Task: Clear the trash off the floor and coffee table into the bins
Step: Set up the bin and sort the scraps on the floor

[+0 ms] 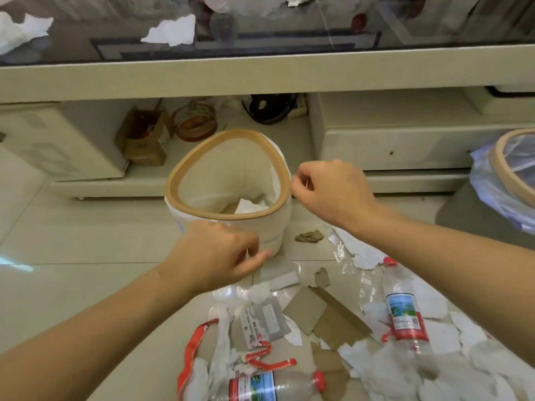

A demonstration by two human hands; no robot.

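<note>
A white bin (278,227) with a tan rim and a white liner stands on the floor in front of me, with paper inside it. My left hand (220,256) pinches the liner at the bin's near side. At the bin's right rim, my right hand (330,189) pinches the liner edge. Trash lies on the floor near me: two plastic bottles (402,308) (275,386) with red caps, cardboard pieces (327,314), white tissues (405,371), a grey packet (266,319) and a red wrapper (197,345).
A second bin (500,166) with a clear liner stands at the right edge. The glass coffee table (260,73) spans the top, with crumpled tissues (170,33) on it. Under it sit a cardboard box (144,137) and a cable coil (197,123).
</note>
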